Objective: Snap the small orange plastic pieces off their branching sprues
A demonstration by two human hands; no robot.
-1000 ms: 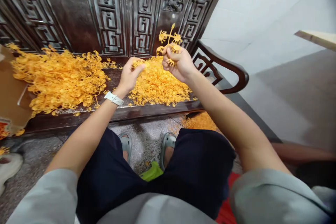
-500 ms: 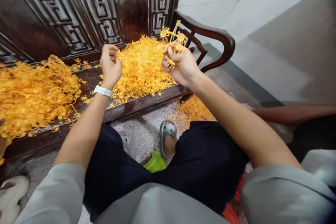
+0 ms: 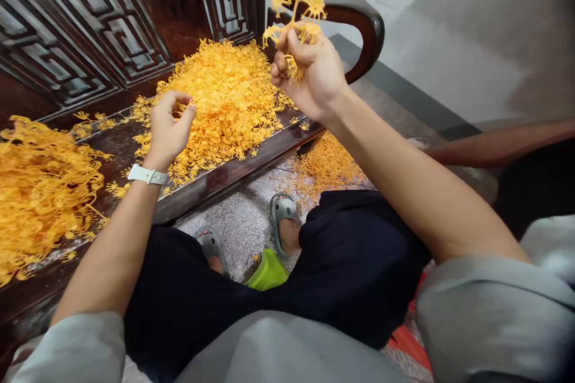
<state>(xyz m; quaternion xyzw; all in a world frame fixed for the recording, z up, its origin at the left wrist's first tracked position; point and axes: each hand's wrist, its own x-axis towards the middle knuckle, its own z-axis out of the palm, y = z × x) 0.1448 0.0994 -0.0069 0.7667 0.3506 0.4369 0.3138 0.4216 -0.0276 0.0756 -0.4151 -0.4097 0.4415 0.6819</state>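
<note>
My right hand (image 3: 314, 66) is closed round a branched yellow plastic sprig (image 3: 296, 3), raised above the bench's right end. Spiky florets stick out above the fingers, and another shows below the thumb. My left hand (image 3: 169, 125), with a white watch (image 3: 148, 174) on its wrist, is at the left side of a heap of yellow plastic florets (image 3: 224, 102). Its thumb and index finger are pinched together. A bit of yellow shows at their tips, but I cannot tell whether it is held or lies behind.
A second yellow heap (image 3: 45, 197) with stems lies left on the dark wooden bench (image 3: 215, 187). The carved backrest (image 3: 103, 6) and curved armrest (image 3: 371, 27) bound it. More yellow pieces (image 3: 332, 161) lie on the floor. Another person's limb (image 3: 507, 146) is at right.
My right hand with the sprig has moved up in view. My left hand has shifted left and down, farther from it. The view has turned slightly to the right.
</note>
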